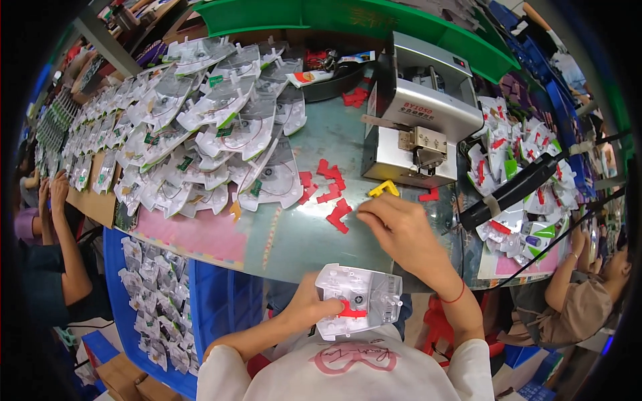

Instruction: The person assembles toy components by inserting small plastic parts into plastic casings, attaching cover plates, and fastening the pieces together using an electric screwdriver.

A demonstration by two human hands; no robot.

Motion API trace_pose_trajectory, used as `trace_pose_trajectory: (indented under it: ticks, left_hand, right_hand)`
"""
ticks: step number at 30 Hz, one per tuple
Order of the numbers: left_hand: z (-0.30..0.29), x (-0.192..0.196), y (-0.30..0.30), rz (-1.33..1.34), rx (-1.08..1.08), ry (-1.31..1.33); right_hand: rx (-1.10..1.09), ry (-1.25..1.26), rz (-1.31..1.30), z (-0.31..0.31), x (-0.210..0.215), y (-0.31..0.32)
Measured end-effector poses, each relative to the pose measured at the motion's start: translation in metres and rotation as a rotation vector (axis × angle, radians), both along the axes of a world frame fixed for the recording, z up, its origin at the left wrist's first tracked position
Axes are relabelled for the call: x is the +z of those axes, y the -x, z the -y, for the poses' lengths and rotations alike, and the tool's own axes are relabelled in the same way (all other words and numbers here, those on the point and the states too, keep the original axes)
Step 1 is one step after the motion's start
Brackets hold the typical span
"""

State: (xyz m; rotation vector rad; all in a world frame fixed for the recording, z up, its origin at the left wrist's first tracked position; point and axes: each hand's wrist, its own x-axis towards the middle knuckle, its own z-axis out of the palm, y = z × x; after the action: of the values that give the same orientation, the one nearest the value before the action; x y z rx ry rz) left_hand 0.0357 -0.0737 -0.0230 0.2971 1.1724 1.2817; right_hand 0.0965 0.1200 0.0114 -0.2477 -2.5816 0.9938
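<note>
My left hand grips a white and clear plastic housing in front of my chest. Its thumb rests on a red plastic piece lying inside the housing. Over the table edge, my right hand is curled, thumb and fingers close together; anything pinched there is too small to make out. Just beyond its knuckles lies a yellow plastic piece, in front of a silver screw-feeding machine. Several loose red pieces lie on the green mat, left of that hand.
Stacked plastic housings with wires and green boards cover the table's left. More housings with red parts pile at the right, beside a black rod-like tool. A blue bin of parts stands below left. Other people work on both sides.
</note>
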Motion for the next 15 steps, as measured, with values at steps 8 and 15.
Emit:
trace_pose_trajectory:
  ticks: [8, 15]
  left_hand:
    - [0.000, 0.005, 0.002, 0.007, 0.065, -0.012]
    - [-0.013, 0.016, 0.021, 0.144, 0.025, -0.004]
  right_hand:
    - [-0.133, -0.464, 0.158, 0.007, -0.033, 0.016]
    - [-0.090, -0.367, -0.168, -0.005, 0.013, -0.006]
